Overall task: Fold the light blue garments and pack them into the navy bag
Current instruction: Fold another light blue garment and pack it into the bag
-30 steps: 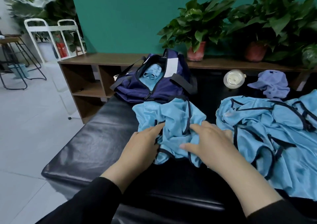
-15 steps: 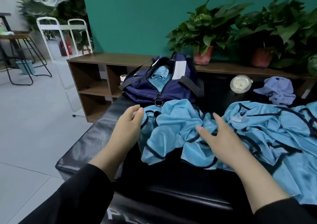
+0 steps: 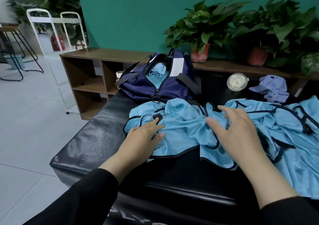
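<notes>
A light blue garment [image 3: 181, 130] with dark trim lies spread and wrinkled on the black padded bench [image 3: 89, 138]. My left hand [image 3: 143, 138] rests flat on its left part, fingers straight. My right hand [image 3: 236, 130] lies on its right part with the fingers spread and slightly bent. Behind the garment the navy bag [image 3: 146, 88] stands unzipped, with a folded light blue piece [image 3: 157, 70] inside it. A heap of more light blue garments [image 3: 290, 131] lies at the right.
A lilac cloth [image 3: 272, 88] and a round clear lid [image 3: 237, 82] sit at the bench's far right. A brown shelf unit [image 3: 89, 73] with potted plants [image 3: 202, 33] runs along the green wall. Tiled floor and stools lie to the left.
The garment was bunched under both hands a second ago; it now lies spread wider. Both hands lifted apart, then came down flat on the cloth. The camera moved closer.
</notes>
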